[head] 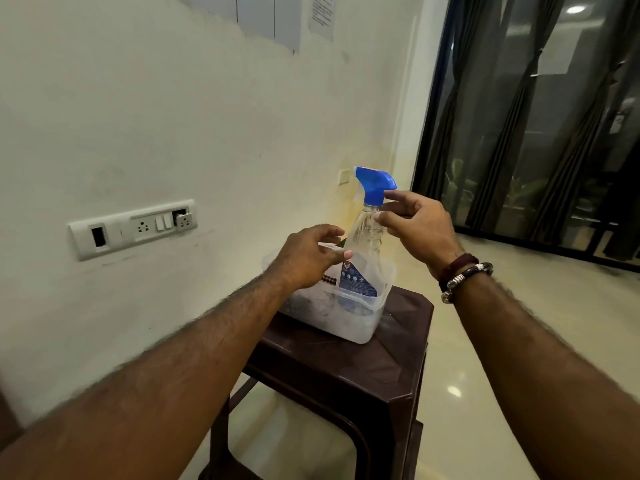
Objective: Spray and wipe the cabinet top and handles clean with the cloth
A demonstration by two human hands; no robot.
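A clear spray bottle (363, 237) with a blue trigger head (375, 183) is seen standing upright in a translucent plastic tub (367, 323), its lower part sunk below the tub's rim. A blue printed label (356, 280) is shown on the bottle's lower body. The tub is set on a dark brown plastic stool (346, 368), which is placed close to a cream wall (173, 133).

Both forearms are stretched forward toward the bottle. The right hand (419, 230) is held just beside the bottle's neck, fingers spread apart and curved; the fingertips (391, 195) are placed right at the blue collar, but whether contact is made cannot be told. The left hand (308, 258) is held lower, over the tub's left side, with fingers loosely curled and apart, the tip of one finger lying against or just in front of the bottle's body near the label. Nothing is clamped in either hand.

Dark beaded and silver-accented bracelets (460, 275) are worn on the right wrist. A small dark beaded item (329, 280) is glimpsed inside the tub beneath the left hand; the rest of the tub's contents are blurred through the plastic.

A white switch and socket panel (135, 226) is fixed to the wall at the left. Dark curtains (519, 116) are hung over a glass door at the right, and a glossy pale tiled floor (519, 358) is spread below.
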